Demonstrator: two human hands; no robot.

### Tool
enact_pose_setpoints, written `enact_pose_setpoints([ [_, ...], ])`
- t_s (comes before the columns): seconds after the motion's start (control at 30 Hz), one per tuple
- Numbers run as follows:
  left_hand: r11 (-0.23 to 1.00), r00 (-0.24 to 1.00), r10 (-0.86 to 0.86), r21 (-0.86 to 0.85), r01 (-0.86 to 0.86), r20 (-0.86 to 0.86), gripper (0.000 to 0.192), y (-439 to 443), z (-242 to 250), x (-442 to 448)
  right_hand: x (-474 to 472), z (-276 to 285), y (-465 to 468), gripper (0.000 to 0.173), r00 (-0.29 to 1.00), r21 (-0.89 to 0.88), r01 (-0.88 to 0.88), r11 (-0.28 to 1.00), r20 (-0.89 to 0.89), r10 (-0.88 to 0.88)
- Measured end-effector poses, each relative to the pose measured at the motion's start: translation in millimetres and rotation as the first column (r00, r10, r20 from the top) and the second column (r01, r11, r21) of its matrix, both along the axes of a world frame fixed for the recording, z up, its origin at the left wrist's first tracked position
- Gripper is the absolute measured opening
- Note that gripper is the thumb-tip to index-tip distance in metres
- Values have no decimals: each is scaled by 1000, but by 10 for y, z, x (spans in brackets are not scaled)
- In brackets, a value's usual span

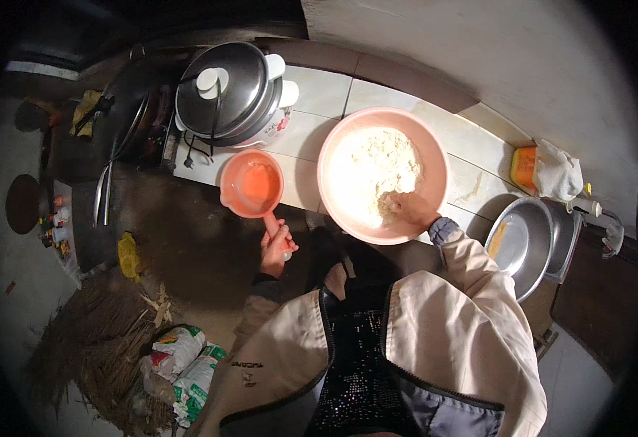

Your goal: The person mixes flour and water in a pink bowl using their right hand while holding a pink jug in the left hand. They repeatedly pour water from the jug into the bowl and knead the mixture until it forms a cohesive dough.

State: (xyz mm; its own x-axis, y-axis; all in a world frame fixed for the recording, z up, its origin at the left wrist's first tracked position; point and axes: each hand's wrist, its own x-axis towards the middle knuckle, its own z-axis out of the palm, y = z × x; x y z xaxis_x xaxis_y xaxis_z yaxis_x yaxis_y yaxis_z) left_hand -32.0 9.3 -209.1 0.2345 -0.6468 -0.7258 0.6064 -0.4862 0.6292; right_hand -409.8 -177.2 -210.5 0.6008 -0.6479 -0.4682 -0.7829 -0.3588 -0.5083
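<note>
A pink plastic basin [439, 158] stands on the tiled counter, with a mass of pale flour [360, 169] in it, smooth on one side and clumped on the other. My right hand [409, 209] reaches over the near rim, its fingers down in the clumpy part and partly hidden. By its handle, my left hand [278, 246] grips a pink plastic ladle [251, 183], held left of the basin at the counter's front edge. The inside of the ladle looks wet or holds some liquid; how much, I cannot tell.
An electric cooker [231, 98] with a dark lid and loose cord stands at the back left. To the right are a metal basin [521, 246] and an orange container [524, 168] with a white cloth [558, 172]. Brushwood [95, 349] and printed bags [198, 377] lie on the floor.
</note>
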Motion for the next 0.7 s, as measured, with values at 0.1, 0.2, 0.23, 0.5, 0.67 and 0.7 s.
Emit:
enact_pose_setpoints([
  [0.1, 999, 999, -40, 37, 40, 2, 47, -2, -11, -11, -13, -22, 36, 32, 998, 33, 18, 999, -53, -16],
  [0.2, 998, 999, -36, 57, 38, -37, 50, 46, -67, 77, -17, -38, 70, 30, 999, 18, 34, 999, 2, -34],
  [0.23, 1000, 999, -20, 21, 21, -32, 51, 72, -89, 125, -33, -29, 74, 31, 998, 20, 59, 998, -15, -58],
  [0.5, 981, 497, 153, -194, 32, 854, 27, 90, 277, -56, -34, 27, -166, 38, 993, -228, 112, 967, 43, -105],
  [0.67, 946, 642, -196, -31, 324, 741, 52, -669, 302, -915, 623, -235, -237, 40, 998, -469, 50, 882, 60, -24],
  [0.7, 931, 610, -160, -86, 354, 776, 51, -860, 222, -1030, 725, -257, -205, 39, 996, -475, -14, 880, 75, 56],
])
